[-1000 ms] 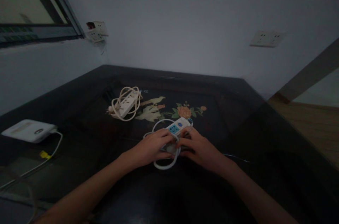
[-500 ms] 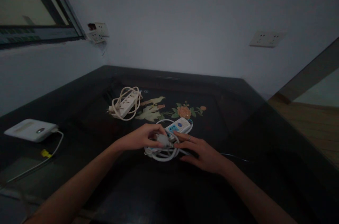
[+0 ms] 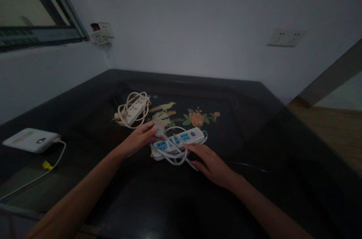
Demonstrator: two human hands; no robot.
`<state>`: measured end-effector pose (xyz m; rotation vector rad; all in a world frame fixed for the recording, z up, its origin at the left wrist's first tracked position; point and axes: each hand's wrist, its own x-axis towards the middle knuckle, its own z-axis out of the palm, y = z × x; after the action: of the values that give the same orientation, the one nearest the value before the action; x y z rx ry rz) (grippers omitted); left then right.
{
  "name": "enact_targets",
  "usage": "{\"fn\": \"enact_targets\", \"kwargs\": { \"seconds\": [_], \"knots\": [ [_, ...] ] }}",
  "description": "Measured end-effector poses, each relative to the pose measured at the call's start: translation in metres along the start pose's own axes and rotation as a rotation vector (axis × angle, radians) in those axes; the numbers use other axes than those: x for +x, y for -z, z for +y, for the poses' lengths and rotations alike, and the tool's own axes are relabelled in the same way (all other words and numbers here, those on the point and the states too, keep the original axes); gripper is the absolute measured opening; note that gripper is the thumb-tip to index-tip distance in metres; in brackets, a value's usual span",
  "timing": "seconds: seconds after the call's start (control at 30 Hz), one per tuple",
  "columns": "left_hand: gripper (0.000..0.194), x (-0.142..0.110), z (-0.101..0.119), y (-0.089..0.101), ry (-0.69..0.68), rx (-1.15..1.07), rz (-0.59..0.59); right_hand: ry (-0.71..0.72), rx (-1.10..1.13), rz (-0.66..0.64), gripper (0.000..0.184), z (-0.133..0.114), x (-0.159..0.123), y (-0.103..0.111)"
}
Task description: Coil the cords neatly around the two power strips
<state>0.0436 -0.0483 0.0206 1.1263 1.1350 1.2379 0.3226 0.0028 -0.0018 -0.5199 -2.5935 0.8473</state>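
Observation:
A white power strip (image 3: pixel 194 139) with blue socket faces lies slanted on the dark table in front of me. Its white cord (image 3: pixel 175 160) is looped loosely over and around it. My left hand (image 3: pixel 144 133) pinches the round white plug (image 3: pixel 159 130) of that cord, above the strip's left end. Fingers stretched and thumb apart, my right hand (image 3: pixel 210 161) lies at the strip's near side. Its fingertips touch the strip's edge by the cord loops, and I see no firm grip there.
A second, cream power strip (image 3: pixel 135 111) wrapped in its cord lies farther back on the left. At the far left is a white box-shaped device (image 3: pixel 31 140) with a cable and yellow tag (image 3: pixel 47 165). Wall sockets (image 3: pixel 286 37) are above the dark table (image 3: pixel 181 201).
My left hand has carried the plug left and away from me, uncovering the strip's blue sockets. My right hand has shifted slightly and stays beside the strip.

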Motion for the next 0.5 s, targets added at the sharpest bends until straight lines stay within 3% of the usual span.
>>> {"fn": "enact_targets", "kwargs": {
  "seconds": [0.13,0.23,0.33,0.4,0.43,0.5],
  "knots": [
    [0.03,0.007,0.008,0.015,-0.106,-0.051,0.15,0.007,-0.004,0.083,0.041,0.003,0.002,-0.007],
    [0.022,0.012,0.031,0.033,-0.129,-0.113,0.353,0.005,-0.005,0.113,0.036,0.008,0.002,-0.011],
    [0.035,0.013,0.066,0.064,-0.202,-0.179,0.595,0.044,-0.001,0.142,0.028,0.012,-0.001,-0.012],
    [0.045,0.008,0.089,0.09,-0.304,-0.195,0.728,0.083,0.004,0.157,0.024,0.014,-0.003,-0.012],
    [0.045,0.003,0.099,0.104,-0.366,-0.182,0.848,0.095,0.004,0.157,0.023,0.014,-0.003,-0.011],
    [0.049,-0.01,0.112,0.125,-0.451,0.065,0.965,0.11,0.005,0.144,0.022,0.014,-0.004,-0.01]
  ]
}}
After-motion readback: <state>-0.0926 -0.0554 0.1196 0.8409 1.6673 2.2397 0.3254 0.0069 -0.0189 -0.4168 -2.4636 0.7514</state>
